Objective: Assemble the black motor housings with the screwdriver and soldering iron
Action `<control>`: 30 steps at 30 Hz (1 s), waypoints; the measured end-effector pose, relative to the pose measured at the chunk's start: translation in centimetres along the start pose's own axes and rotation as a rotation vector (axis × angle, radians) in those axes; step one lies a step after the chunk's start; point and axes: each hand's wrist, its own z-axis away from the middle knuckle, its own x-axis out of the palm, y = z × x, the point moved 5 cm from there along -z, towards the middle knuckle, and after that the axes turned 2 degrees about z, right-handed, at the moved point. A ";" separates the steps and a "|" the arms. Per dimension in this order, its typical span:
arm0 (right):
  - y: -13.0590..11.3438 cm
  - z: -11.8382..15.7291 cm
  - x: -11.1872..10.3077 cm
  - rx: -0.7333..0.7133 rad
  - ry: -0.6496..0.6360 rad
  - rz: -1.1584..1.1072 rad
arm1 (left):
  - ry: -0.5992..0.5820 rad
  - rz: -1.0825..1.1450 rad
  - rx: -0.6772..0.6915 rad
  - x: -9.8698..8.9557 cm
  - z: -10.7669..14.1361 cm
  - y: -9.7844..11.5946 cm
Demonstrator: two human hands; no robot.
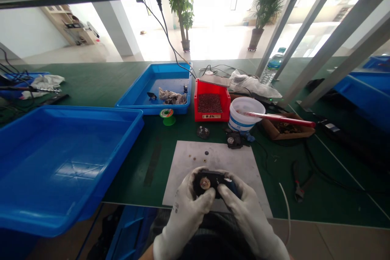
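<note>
A black device (211, 179) with a round, coppery disc on its left part is held between both hands, over the near part of a white sheet (183, 162). My left hand (195, 199), in a white glove, wraps round its left end, with the thumb at the front below the disc. The right end is gripped by my right hand (240, 201), also gloved, its thumb near the middle of the device. Beyond the hands, several small round parts (206, 153) lie on the sheet. Another black unit (234, 140) rests at the sheet's far right corner.
A large blue tray (70, 162) stands at the left, a second blue tray (134, 106) behind. Farther back are a red bin (212, 117), a white bucket (246, 113), a green spool (167, 118) and a cardboard box (286, 130). Pliers (298, 187) lie at the right.
</note>
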 end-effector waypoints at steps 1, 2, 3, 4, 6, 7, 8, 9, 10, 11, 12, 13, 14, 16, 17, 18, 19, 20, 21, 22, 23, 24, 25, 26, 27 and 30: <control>0.1 0.0 -0.1 -0.003 0.023 0.013 | 0.008 -0.027 0.006 0.0 0.1 -0.3; 0.2 0.0 -0.2 -0.005 0.042 0.022 | 0.010 -0.043 0.010 0.0 0.1 -0.5; 0.3 0.0 -0.3 -0.002 0.049 0.033 | 0.005 -0.048 0.012 0.0 0.2 -0.7; 0.5 0.0 -0.5 0.002 0.044 0.050 | 0.002 -0.048 0.016 -0.1 0.2 -0.6; 0.6 0.0 -1.1 0.021 0.038 0.102 | 0.010 -0.039 0.022 -0.3 0.2 -0.2; 0.5 0.0 -1.6 0.038 0.044 0.124 | 0.015 -0.036 0.020 -0.5 0.2 0.1; 0.4 -0.1 -2.2 0.057 0.062 0.134 | 0.017 -0.032 0.012 -0.7 0.1 0.6; 0.2 -0.1 -2.8 0.076 0.084 0.134 | 0.004 -0.024 -0.009 -0.8 0.0 1.0; -0.2 -0.2 -3.2 0.092 0.094 0.130 | -0.028 -0.012 -0.041 -0.8 -0.1 1.4; -0.6 -0.2 -3.4 0.100 0.079 0.126 | -0.080 0.003 -0.079 -0.6 -0.1 1.7; -1.0 -0.3 -3.2 0.099 0.035 0.118 | -0.141 0.022 -0.112 -0.3 0.0 2.0; -1.4 -0.3 -2.8 0.098 -0.035 0.110 | -0.198 0.042 -0.135 -0.1 0.1 2.2; -1.6 -0.3 -2.1 0.104 -0.118 0.104 | -0.238 0.050 -0.142 0.2 0.2 2.3; -1.6 -0.1 -0.8 0.135 -0.238 0.071 | -0.232 0.028 -0.109 0.2 0.3 2.3; -1.3 0.0 -0.4 0.158 -0.263 0.040 | -0.199 0.019 -0.089 0.1 0.4 2.2; -1.0 0.0 0.0 0.179 -0.267 0.008 | -0.175 0.022 -0.082 0.0 0.5 1.9; -0.6 0.1 0.2 0.189 -0.256 -0.022 | -0.167 0.043 -0.082 0.1 0.6 1.6; -0.3 0.1 0.3 0.191 -0.240 -0.046 | -0.179 0.076 -0.087 0.2 0.7 1.3; -0.1 0.1 0.3 0.185 -0.229 -0.059 | -0.197 0.110 -0.096 0.4 0.9 1.0; 0.1 0.0 0.2 0.176 -0.225 -0.055 | -0.211 0.138 -0.102 0.5 1.0 0.7; 0.2 0.0 0.0 0.166 -0.216 -0.043 | -0.210 0.159 -0.103 0.6 1.0 0.5; 0.2 -0.1 -0.3 0.157 -0.197 -0.027 | -0.195 0.179 -0.106 0.5 1.0 0.4; 0.3 -0.2 -0.7 0.155 -0.169 -0.014 | -0.167 0.202 -0.112 0.3 1.0 0.2; 0.3 -0.4 -1.3 0.155 -0.139 -0.010 | -0.138 0.223 -0.126 0.1 1.0 0.1; 0.4 -0.5 -1.9 0.153 -0.109 -0.017 | -0.109 0.234 -0.140 -0.2 0.9 0.0; 0.9 -0.9 -3.4 0.166 -0.098 -0.005 | -0.044 0.199 -0.185 -1.2 0.7 -0.2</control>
